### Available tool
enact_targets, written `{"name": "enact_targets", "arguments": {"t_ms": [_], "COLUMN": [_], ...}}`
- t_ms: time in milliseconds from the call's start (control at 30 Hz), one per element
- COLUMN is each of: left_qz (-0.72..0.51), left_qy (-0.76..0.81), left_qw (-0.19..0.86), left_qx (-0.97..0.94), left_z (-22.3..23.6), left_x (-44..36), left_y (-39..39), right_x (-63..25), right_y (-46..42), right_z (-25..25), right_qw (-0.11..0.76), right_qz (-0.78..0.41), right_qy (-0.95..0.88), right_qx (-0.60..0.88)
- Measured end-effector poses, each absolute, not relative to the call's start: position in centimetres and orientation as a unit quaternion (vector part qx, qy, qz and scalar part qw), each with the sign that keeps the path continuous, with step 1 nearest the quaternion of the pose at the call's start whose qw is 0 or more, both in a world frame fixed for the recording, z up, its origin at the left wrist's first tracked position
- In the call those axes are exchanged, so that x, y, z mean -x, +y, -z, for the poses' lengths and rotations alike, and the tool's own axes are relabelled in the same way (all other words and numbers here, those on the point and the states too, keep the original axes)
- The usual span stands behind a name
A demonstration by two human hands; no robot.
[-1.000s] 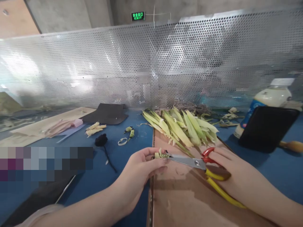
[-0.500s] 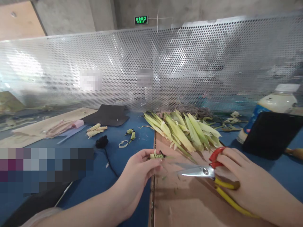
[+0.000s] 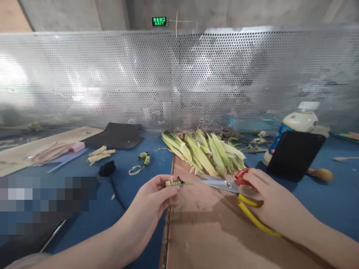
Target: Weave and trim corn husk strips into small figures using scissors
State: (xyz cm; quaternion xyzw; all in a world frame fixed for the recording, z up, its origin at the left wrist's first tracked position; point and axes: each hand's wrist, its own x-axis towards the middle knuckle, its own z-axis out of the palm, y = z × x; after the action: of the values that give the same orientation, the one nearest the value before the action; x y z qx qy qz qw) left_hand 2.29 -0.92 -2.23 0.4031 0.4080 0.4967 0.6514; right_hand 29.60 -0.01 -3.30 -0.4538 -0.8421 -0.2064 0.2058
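My left hand (image 3: 148,203) pinches a small knotted green husk piece (image 3: 175,183) with a dark end between thumb and fingertips. A thin green tail points right from it. In my right hand (image 3: 269,196) is a pair of scissors (image 3: 231,186) with red and yellow handles. The blades are slightly apart, and their tips lie just right of the tail; whether they touch it I cannot tell. Both hands are above a brown cardboard sheet (image 3: 213,243), behind which lies a pile of green corn husks (image 3: 200,153).
Two small knotted husk pieces (image 3: 146,160) and a pale ring (image 3: 135,170) lie left on the blue table. Nearby are a black microphone-like object (image 3: 107,169) and dried husk bits (image 3: 100,154). A bottle (image 3: 297,121) stands behind a black phone-like slab (image 3: 297,155) at right. Perforated metal panels (image 3: 134,74) rise behind.
The view has swung right, so the scene sits farther left. The scissors have risen from below the husk piece to about level with its tail. My left hand keeps its pinch.
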Motion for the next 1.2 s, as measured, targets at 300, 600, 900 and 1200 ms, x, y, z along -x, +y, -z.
{"name": "enact_targets", "arguments": {"t_ms": [300, 600, 900, 1200], "left_qz": [-0.497, -0.499, -0.507, -0.501], "left_qy": [0.396, 0.408, 0.418, 0.439], "left_qw": [0.666, 0.634, 0.58, 0.577], "left_qx": [-0.391, -0.428, -0.482, -0.473], "left_z": [1.5, 0.8, 0.8, 1.0], "left_x": [-2.6, -2.7, -2.9, -2.7], "left_y": [-1.2, -1.7, -1.9, -1.9], "right_x": [-29.2, -29.4, -28.7, -28.4], "right_y": [-0.7, -0.2, -0.6, -0.7], "right_z": [3.3, 3.9, 3.7, 3.6], "right_qw": [0.249, 0.256, 0.263, 0.265], "right_qz": [0.102, 0.121, 0.183, 0.215], "right_qy": [-0.818, -0.816, -0.836, -0.841], "right_qx": [0.509, 0.505, 0.445, 0.419]}}
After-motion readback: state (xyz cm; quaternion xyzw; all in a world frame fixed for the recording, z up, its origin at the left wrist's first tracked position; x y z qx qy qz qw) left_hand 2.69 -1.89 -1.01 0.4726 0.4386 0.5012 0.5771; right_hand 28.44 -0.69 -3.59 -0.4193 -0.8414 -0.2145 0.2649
